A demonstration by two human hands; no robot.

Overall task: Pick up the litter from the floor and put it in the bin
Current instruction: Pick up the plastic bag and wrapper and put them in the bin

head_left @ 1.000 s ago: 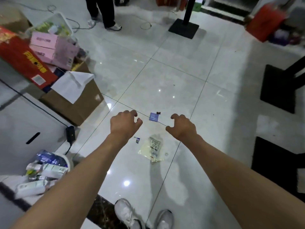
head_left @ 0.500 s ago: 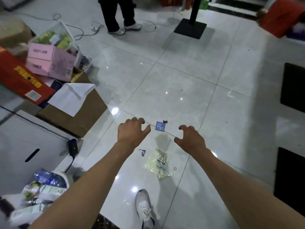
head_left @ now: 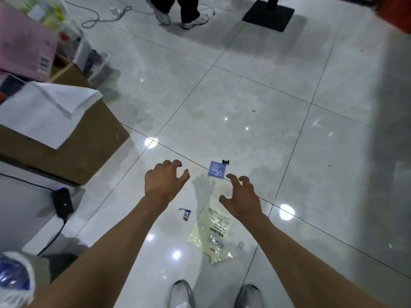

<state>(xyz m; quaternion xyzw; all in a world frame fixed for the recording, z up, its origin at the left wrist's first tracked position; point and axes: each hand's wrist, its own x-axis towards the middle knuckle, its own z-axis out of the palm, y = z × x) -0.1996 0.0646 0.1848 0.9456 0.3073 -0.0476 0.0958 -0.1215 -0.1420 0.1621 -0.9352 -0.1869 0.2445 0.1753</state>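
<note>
Litter lies on the glossy tiled floor ahead of my feet: a blue square packet point(head_left: 216, 169), a tiny black scrap point(head_left: 225, 162) beside it, a small dark sweet wrapper point(head_left: 186, 214) and a clear yellowish plastic bag point(head_left: 212, 233) with print on it. My left hand point(head_left: 163, 181) hovers left of the blue packet, fingers apart, holding nothing. Just right of and below that packet my right hand point(head_left: 241, 197) is spread, also empty, above the top of the plastic bag. A white bin point(head_left: 15, 278) full of wrappers shows at the bottom left corner.
A cardboard box point(head_left: 66, 141) with white paper on it stands at the left, pink boxes stacked behind. A black power adapter point(head_left: 62, 202) and cable lie beside it. Another person's legs point(head_left: 182, 10) and a black stand base point(head_left: 268, 15) are at the top. My shoes point(head_left: 182, 294) are at the bottom.
I have stepped forward and leaned down, so the litter looks bigger and nearer. Both hands have spread their fingers wider and closed in on the blue packet. The other person walked to the right.
</note>
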